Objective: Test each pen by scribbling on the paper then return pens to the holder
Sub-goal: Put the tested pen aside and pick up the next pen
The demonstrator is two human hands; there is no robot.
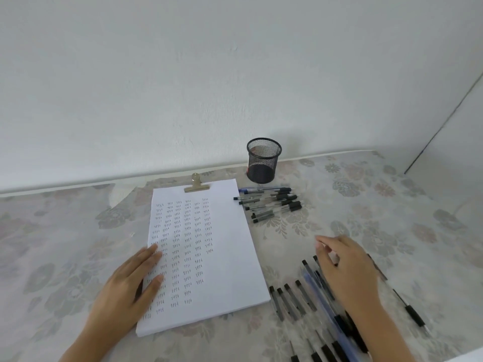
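Observation:
A white paper pad (230, 257) with rows of small scribbles lies in the middle, held by a gold clip (196, 184) at its top. My left hand (128, 286) rests flat on the pad's left edge. My right hand (347, 273) hovers, blurred, over a spread of several black and blue pens (303, 301) at the lower right; its fingers are loosely curled and I see no pen held in them. A second bundle of pens (271, 203) lies right of the pad's top. Behind it stands a black mesh holder (263, 160).
A floral cloth (379, 210) covers the table. A white wall (209, 74) rises just behind the holder. One black pen (413, 312) lies apart at the far right of my right hand.

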